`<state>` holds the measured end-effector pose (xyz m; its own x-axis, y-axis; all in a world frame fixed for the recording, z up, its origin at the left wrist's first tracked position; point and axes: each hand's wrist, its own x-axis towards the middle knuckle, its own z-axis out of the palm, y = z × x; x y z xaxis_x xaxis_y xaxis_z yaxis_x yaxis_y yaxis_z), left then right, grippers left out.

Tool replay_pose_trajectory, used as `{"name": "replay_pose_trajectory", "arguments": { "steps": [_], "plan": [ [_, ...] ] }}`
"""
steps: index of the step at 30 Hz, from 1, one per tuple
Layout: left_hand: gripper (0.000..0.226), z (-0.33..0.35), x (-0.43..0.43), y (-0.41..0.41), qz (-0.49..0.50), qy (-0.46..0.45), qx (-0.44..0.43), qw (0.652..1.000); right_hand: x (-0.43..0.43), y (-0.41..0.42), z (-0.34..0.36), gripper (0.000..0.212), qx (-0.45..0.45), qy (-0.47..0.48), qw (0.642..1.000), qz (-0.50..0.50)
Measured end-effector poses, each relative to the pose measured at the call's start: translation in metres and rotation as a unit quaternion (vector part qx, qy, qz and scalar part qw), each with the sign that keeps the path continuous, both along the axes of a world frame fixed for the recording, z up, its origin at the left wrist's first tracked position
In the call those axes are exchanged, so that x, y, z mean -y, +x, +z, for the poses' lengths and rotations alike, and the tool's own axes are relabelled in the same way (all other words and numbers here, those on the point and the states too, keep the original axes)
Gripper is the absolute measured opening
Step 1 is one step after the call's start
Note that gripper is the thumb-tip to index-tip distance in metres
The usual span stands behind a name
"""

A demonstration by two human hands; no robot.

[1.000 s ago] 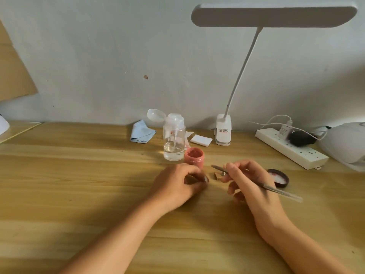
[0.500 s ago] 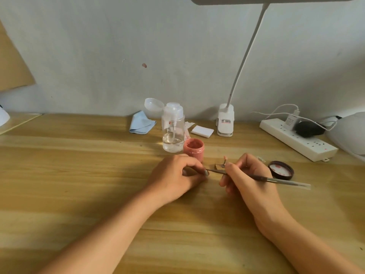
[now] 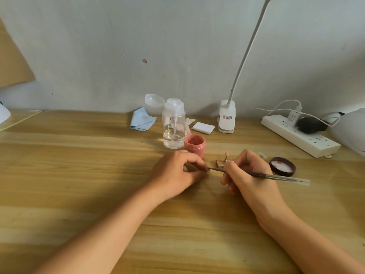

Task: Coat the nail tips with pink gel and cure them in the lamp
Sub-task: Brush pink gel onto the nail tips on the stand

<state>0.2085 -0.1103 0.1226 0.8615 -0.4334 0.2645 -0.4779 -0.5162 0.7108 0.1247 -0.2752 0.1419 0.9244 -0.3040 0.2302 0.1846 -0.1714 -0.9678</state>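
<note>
Our left hand [image 3: 177,173] rests on the table [image 3: 79,175] at centre frame, fingers curled, thumb and forefinger pinching a small dark tip [image 3: 207,169]. Our right hand [image 3: 250,175], just to its right, grips a brush [image 3: 276,176] like a pen, with the brush end touching that tip. Between the hands and a little further up stands a small stand [image 3: 224,160] with a pink piece on top. The open pink gel jar [image 3: 195,145] sits just above our left hand, beside a clear pump bottle [image 3: 173,127]. Its lid [image 3: 282,167] lies inside-up to the right of our right hand. The white curing lamp [image 3: 351,131] shows at the right edge, behind a power strip [image 3: 300,135].
</note>
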Motion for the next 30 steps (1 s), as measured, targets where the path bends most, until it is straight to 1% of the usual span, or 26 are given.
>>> {"name": "replay_pose_trajectory", "arguments": {
  "steps": [13, 16, 19, 22, 24, 26, 28, 30],
  "plan": [
    [0.02, 0.0037, -0.0001, -0.0034, -0.006, 0.005, 0.002, 1.0, -0.0003, 0.0, -0.0021, 0.022, 0.021, -0.019, 0.999, 0.02],
    [0.024, 0.0051, 0.0008, -0.0046, -0.006, 0.011, 0.003, 1.0, 0.0003, 0.0008, -0.0031, 0.021, 0.022, -0.023, 0.999, 0.016],
    [0.021, 0.0061, 0.0001, -0.0059, -0.01, 0.012, 0.005, 1.0, 0.0, 0.0006, -0.0037, 0.022, 0.04, -0.011, 0.999, 0.003],
    [0.021, 0.007, 0.0001, -0.007, -0.016, -0.017, 0.017, 1.0, 0.0013, -0.002, -0.0031, 0.023, 0.094, 0.028, 0.995, -0.03],
    [0.021, 0.007, 0.0012, -0.0063, -0.001, -0.081, 0.041, 0.996, 0.0024, -0.0028, -0.0026, 0.022, 0.116, 0.045, 0.991, -0.042],
    [0.021, 0.0068, 0.0012, -0.0049, 0.041, -0.132, 0.071, 0.988, 0.0014, -0.0031, -0.0008, 0.02, 0.122, 0.043, 0.991, -0.038],
    [0.021, 0.0065, 0.0, -0.0036, 0.074, -0.142, 0.092, 0.983, -0.0008, -0.0038, 0.0011, 0.014, 0.111, 0.024, 0.993, -0.022],
    [0.023, 0.0055, -0.0016, -0.0023, 0.082, -0.127, 0.092, 0.984, -0.0014, -0.005, 0.0016, 0.009, 0.088, 0.012, 0.996, 0.0]
  ]
}}
